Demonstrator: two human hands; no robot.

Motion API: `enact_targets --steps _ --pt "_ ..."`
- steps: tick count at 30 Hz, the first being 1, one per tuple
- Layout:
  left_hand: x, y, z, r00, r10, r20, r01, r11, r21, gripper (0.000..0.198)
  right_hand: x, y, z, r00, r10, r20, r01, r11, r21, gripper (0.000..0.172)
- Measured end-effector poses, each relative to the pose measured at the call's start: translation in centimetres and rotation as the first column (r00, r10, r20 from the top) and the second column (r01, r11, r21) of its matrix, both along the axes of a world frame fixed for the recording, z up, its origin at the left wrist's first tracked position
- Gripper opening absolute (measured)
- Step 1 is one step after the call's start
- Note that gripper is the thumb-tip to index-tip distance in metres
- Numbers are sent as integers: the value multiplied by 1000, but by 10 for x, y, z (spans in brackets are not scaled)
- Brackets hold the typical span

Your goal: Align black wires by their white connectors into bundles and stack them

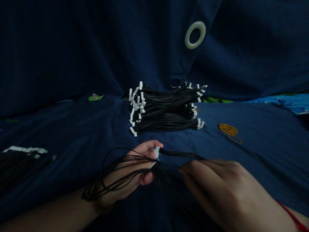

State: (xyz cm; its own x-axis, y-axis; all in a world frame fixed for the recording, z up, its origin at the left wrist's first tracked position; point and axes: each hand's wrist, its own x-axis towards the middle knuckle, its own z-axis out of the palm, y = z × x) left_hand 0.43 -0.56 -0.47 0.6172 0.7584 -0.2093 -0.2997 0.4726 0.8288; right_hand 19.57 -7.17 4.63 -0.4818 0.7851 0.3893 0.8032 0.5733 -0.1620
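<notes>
Our L hand point(135, 170): clamped on approx. 2 white connectors point(157, 150)
Our R hand point(214, 185): pinching 1 black wire point(175, 165)
Harness stack point(166, 120): 1, ctr.
Rubber bands point(228, 129): 1 heap, rt.

Dark blue curtain point(72, 48) along far side, pale ring point(187, 38) on it. Green scrap point(91, 98) far left, bright blue cloth point(285, 101) far right.

Held cables point(181, 153) crowd the near middle, stacked bundles point(166, 111) the far; bare cloth point(79, 129) left of the stack gives passage.
</notes>
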Motion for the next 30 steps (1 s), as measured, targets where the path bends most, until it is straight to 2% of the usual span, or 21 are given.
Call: enact_targets --steps 6,11,16,20,26,30 --pt "3 0 0 997 69 36 -70 998 8 22 1 1 2 999 17 45 -19 999 38 22" --pt "3 3 -8 999 29 21 -30 999 30 22 1 -1 2 999 -15 33 14 999 30 19" --pt "2 6 -16 999 50 -11 -48 996 79 26 -1 0 1 998 -31 52 29 999 34 21" --pt "2 7 -17 999 16 -52 -11 996 89 27 -3 1 1 997 -20 71 17 999 40 21" --pt "-1 11 -20 995 -78 67 71 993 98 29 -2 -1 1 995 -22 98 18 999 38 21" --pt "-3 13 -25 993 -100 68 95 992 79 28 -2 0 3 995 -22 99 18 999 40 21"
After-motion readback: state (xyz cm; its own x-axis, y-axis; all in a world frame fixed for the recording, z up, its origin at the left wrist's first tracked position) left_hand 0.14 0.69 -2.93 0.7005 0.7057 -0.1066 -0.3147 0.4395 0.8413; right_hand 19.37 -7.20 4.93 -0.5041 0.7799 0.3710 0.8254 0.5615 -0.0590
